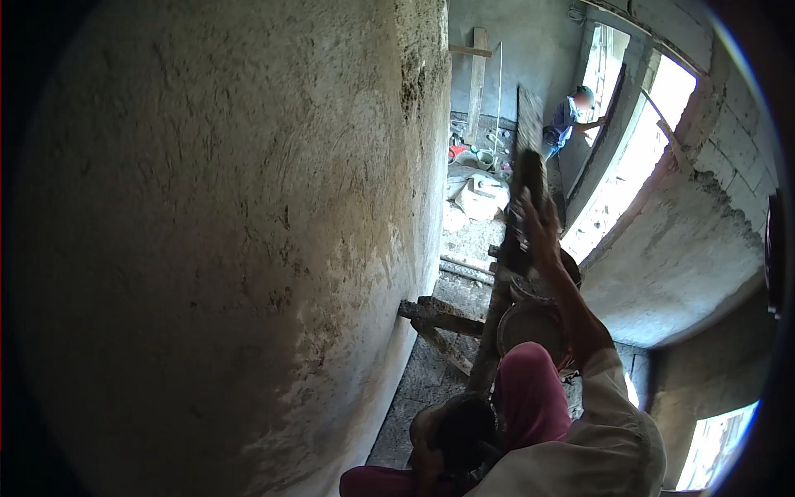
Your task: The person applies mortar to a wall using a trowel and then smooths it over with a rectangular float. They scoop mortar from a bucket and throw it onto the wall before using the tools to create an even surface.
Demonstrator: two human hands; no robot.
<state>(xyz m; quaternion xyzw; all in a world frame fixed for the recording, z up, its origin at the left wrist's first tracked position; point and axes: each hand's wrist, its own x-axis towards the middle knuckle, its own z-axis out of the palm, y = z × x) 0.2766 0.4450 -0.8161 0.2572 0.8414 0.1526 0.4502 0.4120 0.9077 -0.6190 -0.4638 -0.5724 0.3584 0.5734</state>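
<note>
Out ahead, my right hand point(540, 236) is wrapped round a long, dark, mortar-stained wooden tool point(530, 161), blurred at its near part and extending upward from my fingers. Part of my left hand point(427, 455) shows low in the picture against a dark rounded object point(460, 431); its fingers are mostly hidden and I cannot make out what they hold. Below my right arm are round buckets point(530, 327) beside a narrow plank point(484, 364), which runs up beside my knee. A rough wooden trestle point(443, 323) stands against the plastered wall point(248, 232).
A co-worker point(563, 120) in blue reaches to a window frame point(613, 91) at upper right. Sacks point(484, 195), small containers point(484, 157) and a pipe point(464, 269) lie on the floor ahead. A block wall with rough plaster point(679, 248) curves along the right.
</note>
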